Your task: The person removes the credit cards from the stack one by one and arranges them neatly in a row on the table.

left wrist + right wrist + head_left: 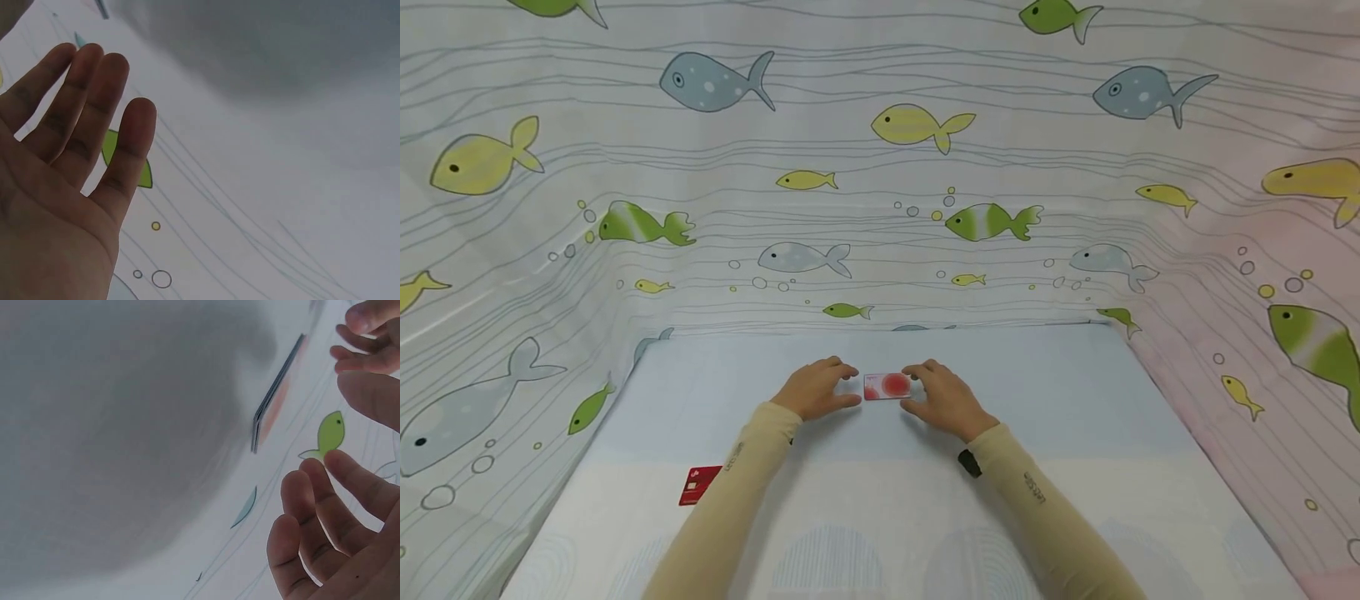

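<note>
Smooth plastic-looking pink-and-white card (887, 387), smooth plastic-looking red card (700, 485), matt cloth sleeves (730, 508), faintly glossy fish-print backdrop (880, 225)

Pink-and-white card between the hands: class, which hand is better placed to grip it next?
Probably the right hand: in the head view it reaches the edge of the card, contact unclear, while a gap separates the left hand from it.
</note>
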The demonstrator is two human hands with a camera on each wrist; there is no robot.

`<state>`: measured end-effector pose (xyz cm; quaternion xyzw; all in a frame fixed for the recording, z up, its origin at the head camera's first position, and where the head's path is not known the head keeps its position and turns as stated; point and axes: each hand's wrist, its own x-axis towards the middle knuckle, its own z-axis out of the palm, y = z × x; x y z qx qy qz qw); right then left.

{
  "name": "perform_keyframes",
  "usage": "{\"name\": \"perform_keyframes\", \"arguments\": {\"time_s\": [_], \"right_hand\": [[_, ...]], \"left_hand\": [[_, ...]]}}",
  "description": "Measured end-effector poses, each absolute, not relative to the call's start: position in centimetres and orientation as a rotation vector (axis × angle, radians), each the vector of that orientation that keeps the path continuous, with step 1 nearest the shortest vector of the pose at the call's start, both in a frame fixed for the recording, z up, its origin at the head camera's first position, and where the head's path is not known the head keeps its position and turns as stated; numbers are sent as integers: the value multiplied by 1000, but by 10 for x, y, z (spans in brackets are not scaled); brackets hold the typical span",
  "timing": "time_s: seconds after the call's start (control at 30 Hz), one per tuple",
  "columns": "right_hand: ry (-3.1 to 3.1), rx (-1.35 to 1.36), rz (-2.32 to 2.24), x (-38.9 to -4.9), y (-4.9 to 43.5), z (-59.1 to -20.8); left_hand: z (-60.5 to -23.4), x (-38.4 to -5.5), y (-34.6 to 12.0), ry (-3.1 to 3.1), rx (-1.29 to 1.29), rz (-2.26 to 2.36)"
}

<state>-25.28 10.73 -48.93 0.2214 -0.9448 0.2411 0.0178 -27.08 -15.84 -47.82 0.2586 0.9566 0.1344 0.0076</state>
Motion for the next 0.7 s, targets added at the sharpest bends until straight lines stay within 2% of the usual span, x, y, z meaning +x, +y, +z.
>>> {"name": "perform_keyframes", "arguments": {"time_s": [0.7], "right_hand": [[-3051,731,686,-289,110,-500]], "left_hand": [[-492,-298,-133,2951,805,405]]}}
